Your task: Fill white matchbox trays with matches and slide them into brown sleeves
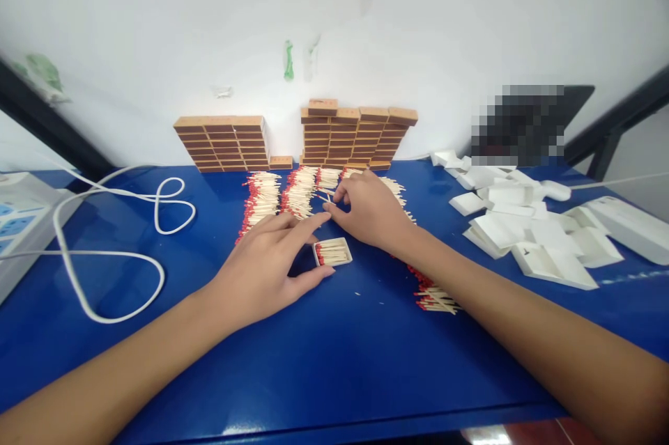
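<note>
A small white matchbox tray [346, 250] lies on the blue table, with red-tipped matches [332, 253] inside. My left hand [266, 260] holds it at its left end: the thumb is along the near side and a fingertip at the far left corner, while the index finger reaches out above it. Beyond the tray, my right hand [368, 208] is closed in a pinch on a few matches [325, 196]. Around it are rows of loose matches [300, 194], partly hidden by this hand. More matches [436, 299] lie beneath my right forearm.
Stacked matchboxes [222, 142] stand against the wall at left, with a second stack [355, 138] to their right. Several white trays [543, 229] are heaped on the right. A white cable [63, 243] loops beside a power strip [21, 222] at left.
</note>
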Tool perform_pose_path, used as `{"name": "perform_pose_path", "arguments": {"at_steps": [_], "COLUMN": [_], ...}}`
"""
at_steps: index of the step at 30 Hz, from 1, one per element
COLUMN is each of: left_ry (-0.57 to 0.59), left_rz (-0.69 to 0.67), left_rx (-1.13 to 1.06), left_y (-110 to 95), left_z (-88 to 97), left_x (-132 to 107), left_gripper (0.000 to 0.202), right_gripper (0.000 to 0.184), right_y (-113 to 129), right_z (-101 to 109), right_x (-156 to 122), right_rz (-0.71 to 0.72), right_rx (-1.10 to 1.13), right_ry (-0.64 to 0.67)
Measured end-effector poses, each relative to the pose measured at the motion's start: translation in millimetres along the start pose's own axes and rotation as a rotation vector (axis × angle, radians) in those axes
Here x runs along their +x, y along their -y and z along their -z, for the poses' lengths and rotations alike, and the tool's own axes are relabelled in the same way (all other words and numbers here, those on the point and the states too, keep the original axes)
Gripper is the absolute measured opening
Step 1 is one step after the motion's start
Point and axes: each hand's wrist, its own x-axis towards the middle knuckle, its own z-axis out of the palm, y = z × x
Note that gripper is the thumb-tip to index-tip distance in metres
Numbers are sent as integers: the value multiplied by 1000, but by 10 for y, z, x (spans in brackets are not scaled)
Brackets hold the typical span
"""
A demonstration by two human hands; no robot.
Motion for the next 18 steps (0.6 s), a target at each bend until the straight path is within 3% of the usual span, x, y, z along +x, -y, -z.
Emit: {"name": "perform_pose_path", "arguments": {"at_steps": [11, 14, 18], "left_ry": [24, 12, -4], "left_rz": [42, 28, 12], "left_rx": [15, 19, 20], "left_y": [-10, -10, -10], "left_z": [8, 8, 2], "left_x": [-5, -3, -6], "left_gripper": [66, 66, 66], "right_gripper": [26, 22, 27], "right_y": [-74, -175, -240], "right_z": [132, 307, 565], "right_x": [-88, -173, -309], "right_rz": [135, 131, 190], "right_rx": [-172, -54, 149], "right_ry": [156, 199, 375]}}
